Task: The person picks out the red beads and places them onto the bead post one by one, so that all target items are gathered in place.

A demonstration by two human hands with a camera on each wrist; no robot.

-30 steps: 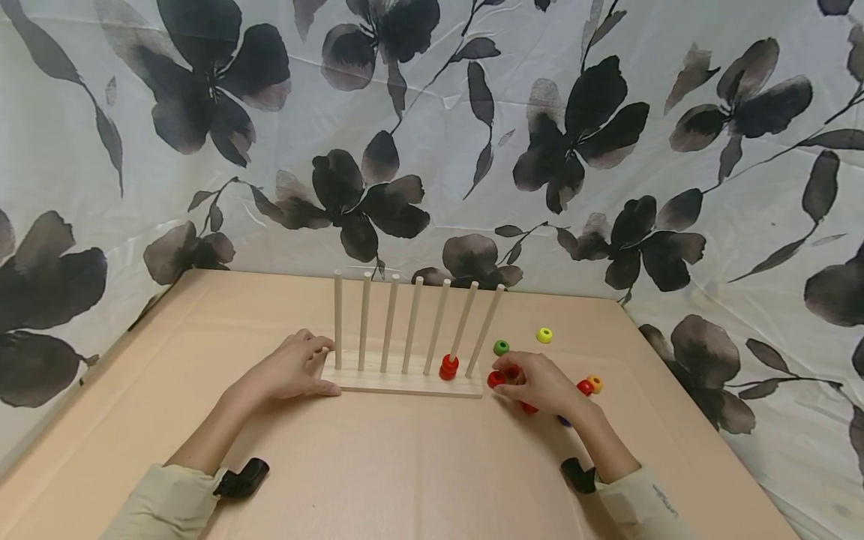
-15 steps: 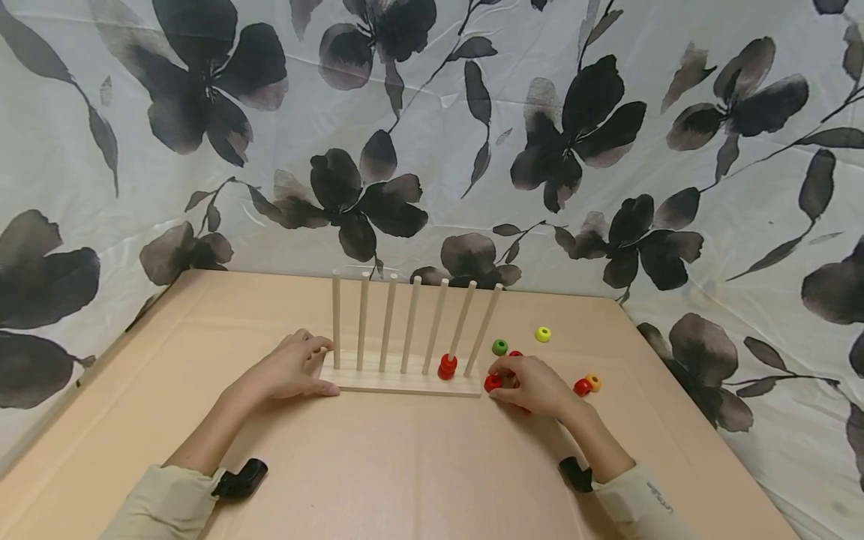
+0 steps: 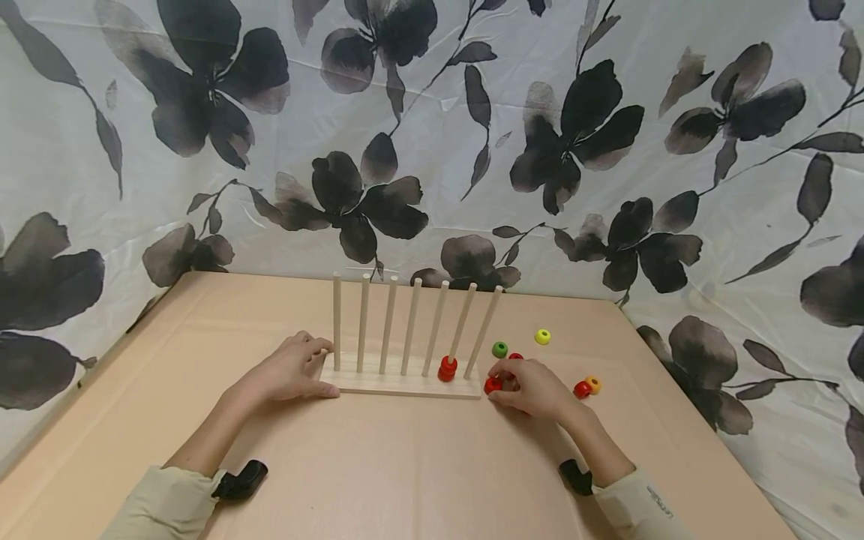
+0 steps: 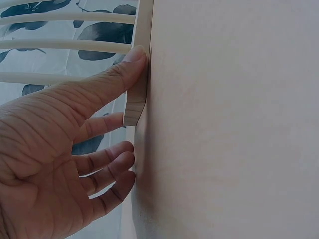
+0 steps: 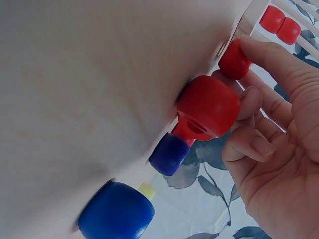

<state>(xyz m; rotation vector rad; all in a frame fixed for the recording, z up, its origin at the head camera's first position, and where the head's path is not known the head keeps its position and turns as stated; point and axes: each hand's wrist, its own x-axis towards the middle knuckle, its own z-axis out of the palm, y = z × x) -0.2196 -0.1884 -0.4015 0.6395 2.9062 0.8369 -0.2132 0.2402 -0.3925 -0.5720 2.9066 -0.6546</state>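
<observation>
My left hand grips the left end of a wooden peg rack. In the left wrist view the thumb lies on the board's edge, the forefinger touches its end, and the other fingers stay loose. Two red beads are stacked on the second peg from the right. Beside the rack's right end, my right hand pinches a red bead between thumb and forefinger, low at the table. Another red bead sits close by the curled fingers.
Behind the right hand lie a green bead and a yellow bead. To its right are a red bead and an orange bead. Blue beads show in the right wrist view. A floral cloth hangs behind the table.
My right hand has shifted slightly left, its fingers closing on the red bead. A red bead behind it shows more, and a blue one near the wrist is hidden. The left hand stays put.
</observation>
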